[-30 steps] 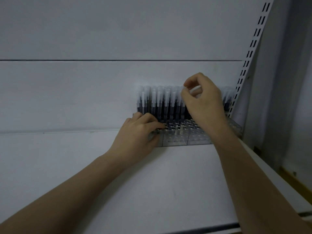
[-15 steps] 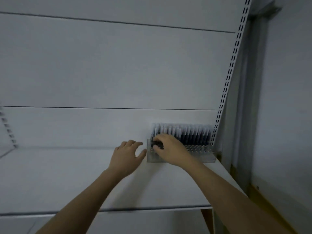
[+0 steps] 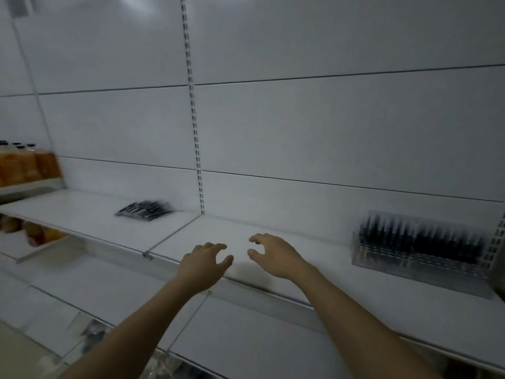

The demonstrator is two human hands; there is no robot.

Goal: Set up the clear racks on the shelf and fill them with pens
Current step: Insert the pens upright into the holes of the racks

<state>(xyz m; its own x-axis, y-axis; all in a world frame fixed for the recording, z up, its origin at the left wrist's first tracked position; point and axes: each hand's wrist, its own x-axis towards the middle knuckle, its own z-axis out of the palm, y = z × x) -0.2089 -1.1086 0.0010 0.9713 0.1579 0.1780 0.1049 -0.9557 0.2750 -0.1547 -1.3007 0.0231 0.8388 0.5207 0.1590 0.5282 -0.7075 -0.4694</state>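
A clear rack stands at the right end of the white shelf, against the back wall, with a row of black pens upright in its rear holes. Its front holes look bare. A loose pile of black pens lies flat on the shelf section to the left. My left hand and my right hand hover over the shelf's front edge, well left of the rack. Both hands hold nothing and their fingers are spread and curled.
A slotted metal upright runs up the back wall between the shelf sections. Orange bottles stand on a shelf at far left. Lower shelves hold blurred packets. A second upright borders the rack on the right.
Both hands have left the rack and moved left, away from it. The view has swung left and pulled back, so the pen pile and the left shelves now show.
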